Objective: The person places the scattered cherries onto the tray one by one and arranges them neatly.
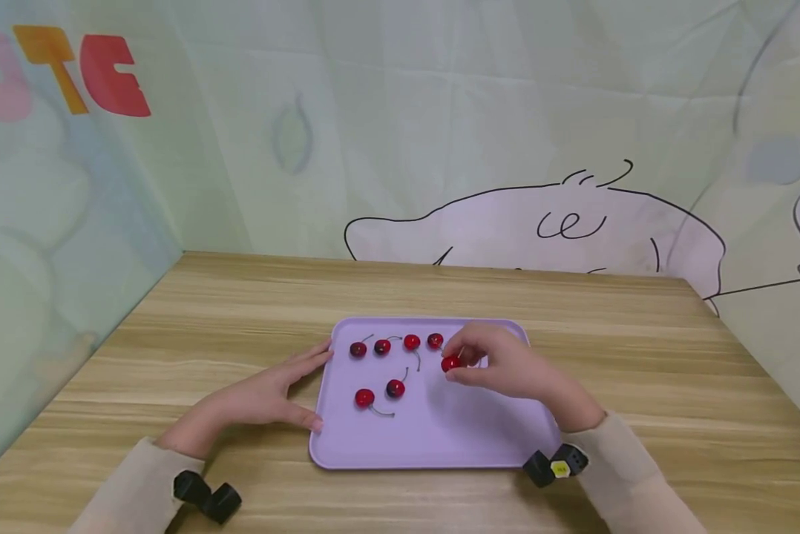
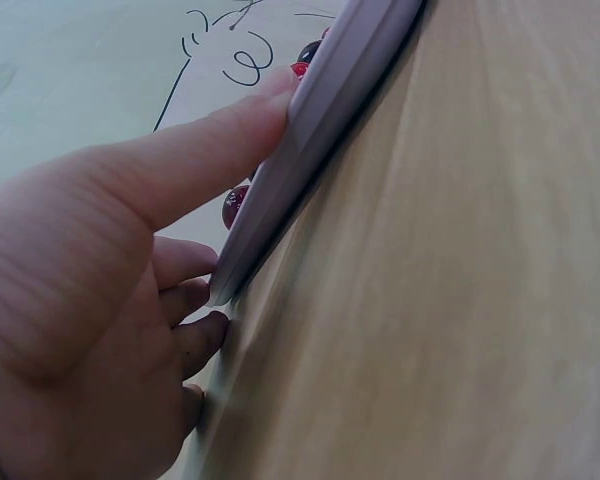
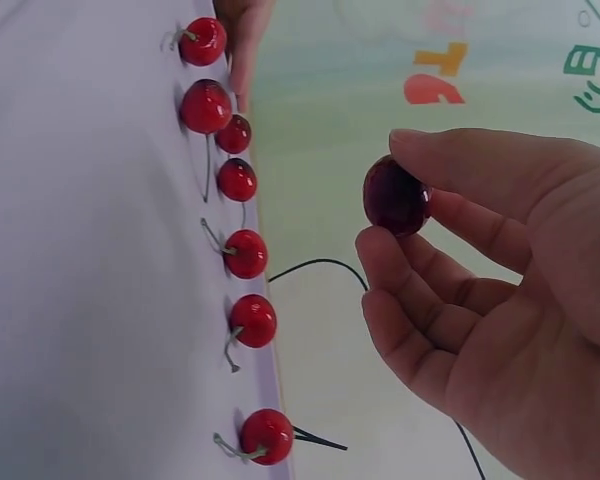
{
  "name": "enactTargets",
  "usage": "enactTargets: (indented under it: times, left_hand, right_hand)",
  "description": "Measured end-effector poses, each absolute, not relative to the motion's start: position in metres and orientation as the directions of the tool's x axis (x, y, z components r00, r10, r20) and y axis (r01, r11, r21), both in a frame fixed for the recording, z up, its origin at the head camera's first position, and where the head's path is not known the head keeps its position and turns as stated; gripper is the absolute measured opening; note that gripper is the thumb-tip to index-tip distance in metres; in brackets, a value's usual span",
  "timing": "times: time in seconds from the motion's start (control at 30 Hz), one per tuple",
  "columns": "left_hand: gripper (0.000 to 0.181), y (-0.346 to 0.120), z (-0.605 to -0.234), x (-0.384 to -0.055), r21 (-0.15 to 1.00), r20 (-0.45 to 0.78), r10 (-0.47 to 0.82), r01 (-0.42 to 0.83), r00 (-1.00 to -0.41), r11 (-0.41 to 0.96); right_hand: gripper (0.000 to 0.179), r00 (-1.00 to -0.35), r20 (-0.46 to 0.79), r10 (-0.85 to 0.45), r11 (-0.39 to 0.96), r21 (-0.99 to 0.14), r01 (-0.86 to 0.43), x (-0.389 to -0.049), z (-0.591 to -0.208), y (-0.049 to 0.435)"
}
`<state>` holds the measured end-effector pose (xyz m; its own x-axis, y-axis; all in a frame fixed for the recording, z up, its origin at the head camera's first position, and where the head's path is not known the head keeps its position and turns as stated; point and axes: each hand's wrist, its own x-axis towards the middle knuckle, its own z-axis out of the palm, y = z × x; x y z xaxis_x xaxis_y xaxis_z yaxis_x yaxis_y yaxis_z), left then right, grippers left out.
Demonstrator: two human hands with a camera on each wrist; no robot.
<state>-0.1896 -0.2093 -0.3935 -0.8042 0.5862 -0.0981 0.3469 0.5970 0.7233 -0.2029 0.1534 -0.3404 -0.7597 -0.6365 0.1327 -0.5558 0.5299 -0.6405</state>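
Observation:
A lilac tray (image 1: 440,452) lies on the table and bears several red cherries (image 1: 364,398). Above its right half, my right hand (image 1: 507,363) pinches a dark red cherry (image 3: 397,196) between thumb and fingertips, clear of the tray surface in the right wrist view. No stem shows on the held cherry. At the tray's left edge my left hand (image 1: 266,389) rests with fingers spread. Its thumb touches the rim in the left wrist view, the other fingers beside the corner. A row of cherries (image 1: 382,346) runs along the far rim, partly hidden by the right hand.
The wooden table (image 1: 240,297) stretches around the tray on all sides. A printed cloth backdrop (image 1: 400,148) with line drawings and letters stands behind and to the left of it. Black wrist devices (image 1: 206,497) sit on both sleeves.

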Motion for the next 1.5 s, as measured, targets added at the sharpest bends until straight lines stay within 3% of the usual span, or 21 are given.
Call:
enactTargets:
  times: [1.5]
  left_hand:
    - [0.101, -0.209, -0.394, -0.190, 0.720, -0.097, 0.583, 0.348, -0.806, 0.601]
  right_hand:
    - [0.017, -0.764, -0.008, -0.645, 0.556, -0.691, -0.462, -0.210, -0.380, 0.132]
